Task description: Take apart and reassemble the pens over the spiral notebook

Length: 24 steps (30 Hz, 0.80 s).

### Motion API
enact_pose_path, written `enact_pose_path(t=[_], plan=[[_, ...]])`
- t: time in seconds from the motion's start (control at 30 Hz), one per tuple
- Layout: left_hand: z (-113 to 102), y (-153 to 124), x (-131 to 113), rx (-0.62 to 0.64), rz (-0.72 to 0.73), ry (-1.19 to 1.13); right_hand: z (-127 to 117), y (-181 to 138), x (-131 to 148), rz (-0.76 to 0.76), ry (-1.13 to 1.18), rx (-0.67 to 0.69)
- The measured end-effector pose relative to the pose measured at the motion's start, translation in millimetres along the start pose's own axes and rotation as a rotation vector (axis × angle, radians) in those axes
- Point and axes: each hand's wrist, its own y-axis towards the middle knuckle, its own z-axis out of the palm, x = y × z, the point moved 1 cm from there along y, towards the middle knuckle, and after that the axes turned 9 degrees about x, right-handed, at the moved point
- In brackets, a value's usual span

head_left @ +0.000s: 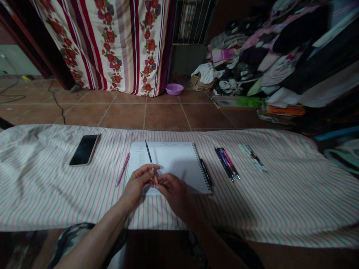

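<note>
Above an open spiral notebook [171,153], my two hands meet around a slim dark pen [148,151] that has an orange part near its lower end. My left hand [139,180] is closed, pinching the shaft between thumb and fingers. Closed at the lower, orange end is my right hand [174,188], its fingertips on the pen. The pen leans with its dark end up and away from me. A pink pen [122,170] lies left of the notebook, and a black pen [206,171] lies along its spiral edge.
A striped cloth [98,201] covers the surface. On it lie a phone [85,150] at left, a group of dark, purple and pink pens [226,163] and several lighter pens [253,158] at right. Beyond are a purple basin [174,89], a floral curtain [126,45] and piled clothes [269,56].
</note>
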Motion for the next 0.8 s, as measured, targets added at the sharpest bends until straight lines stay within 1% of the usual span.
enact_pose_path(t=[0.1, 0.2, 0.47, 0.8], plan=[[0.3, -0.1, 2.1, 0.006, -0.023, -0.015, -0.5, -1.2, 1.5, -0.030, -0.211, -0.026], [1.7, 0.0, 3.6, 0.001, -0.037, -0.051, -0.7, -1.9, 1.0, -0.042, -0.331, -0.024], [3.1, -0.3, 6.5, 0.034, -0.046, -0.130, -1.6, -1.1, 0.1, -0.040, -0.456, -0.016], [2.1, 1.4, 11.5, 0.035, -0.062, -0.203, -0.4, -2.7, -5.1, -0.096, -0.569, -0.048]])
